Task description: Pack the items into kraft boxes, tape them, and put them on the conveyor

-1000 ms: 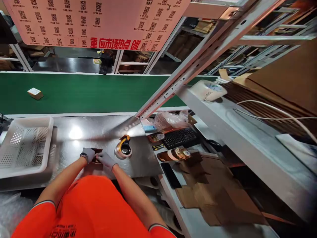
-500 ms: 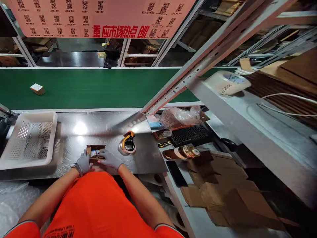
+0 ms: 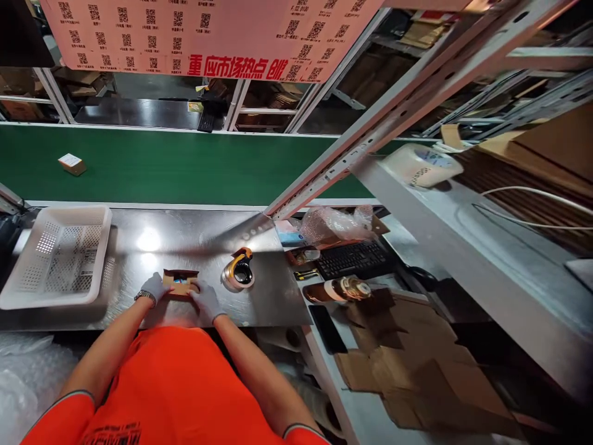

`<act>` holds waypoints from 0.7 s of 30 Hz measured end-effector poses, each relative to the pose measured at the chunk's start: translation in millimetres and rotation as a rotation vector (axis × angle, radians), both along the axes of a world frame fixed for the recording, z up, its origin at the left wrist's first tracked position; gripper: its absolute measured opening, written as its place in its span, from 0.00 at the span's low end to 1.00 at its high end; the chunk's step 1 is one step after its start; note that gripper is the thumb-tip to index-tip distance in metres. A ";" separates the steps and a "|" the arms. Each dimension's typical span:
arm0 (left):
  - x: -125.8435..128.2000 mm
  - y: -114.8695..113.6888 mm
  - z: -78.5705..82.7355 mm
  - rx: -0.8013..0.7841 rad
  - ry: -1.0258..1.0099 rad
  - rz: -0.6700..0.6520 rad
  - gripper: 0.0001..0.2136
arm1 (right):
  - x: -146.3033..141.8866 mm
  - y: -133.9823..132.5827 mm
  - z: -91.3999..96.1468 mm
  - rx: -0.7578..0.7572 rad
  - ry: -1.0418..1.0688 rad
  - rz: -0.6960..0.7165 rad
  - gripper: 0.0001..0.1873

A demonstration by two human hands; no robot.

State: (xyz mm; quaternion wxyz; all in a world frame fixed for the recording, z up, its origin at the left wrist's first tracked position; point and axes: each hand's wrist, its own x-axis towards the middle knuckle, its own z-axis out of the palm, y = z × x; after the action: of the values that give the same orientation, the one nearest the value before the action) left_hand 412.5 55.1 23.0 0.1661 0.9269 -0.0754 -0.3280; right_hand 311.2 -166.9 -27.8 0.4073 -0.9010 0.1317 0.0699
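A small brown cardboard box sits on the metal table close to my body, its far flap raised. A near flap or panel covers most of the opening, and a bit of a blue-and-white item shows inside. My left hand, in a grey glove, grips the box at its left side. At the right side my gloved right hand has its fingers on the box corner. To the right of the box stands a tape dispenser with an orange-and-black handle, touched by neither hand.
A white perforated basket stands at the left. Beyond the metal table runs a green conveyor belt carrying a small labelled box. The right side table holds a keyboard, a bottle, a phone and flattened cardboard.
The near panel of the box now stands over most of the item, which showed more fully before. Both hands have moved to the box's side edges. The camera view has shifted slightly.
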 end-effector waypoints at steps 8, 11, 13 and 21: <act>-0.8 2.7 -22.7 -0.056 0.000 0.176 0.22 | 15.8 24.8 42.4 -0.333 -0.126 0.261 0.49; -1.9 2.7 -26.0 -0.071 -0.017 0.198 0.21 | 16.5 28.3 43.2 -0.347 -0.103 0.360 0.47; -3.4 2.9 -26.7 -0.084 -0.020 0.216 0.20 | 6.8 27.6 34.8 -0.351 -0.088 0.414 0.43; -9.4 4.9 -39.1 -0.172 -0.072 0.303 0.14 | -15.7 29.3 1.9 -0.296 -0.015 0.409 0.45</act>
State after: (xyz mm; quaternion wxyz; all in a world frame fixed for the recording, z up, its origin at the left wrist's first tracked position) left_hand 403.1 60.0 -16.1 0.2894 0.9212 0.0316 -0.2581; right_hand 295.5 -137.6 -25.9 0.2492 -0.9593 -0.0476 0.1244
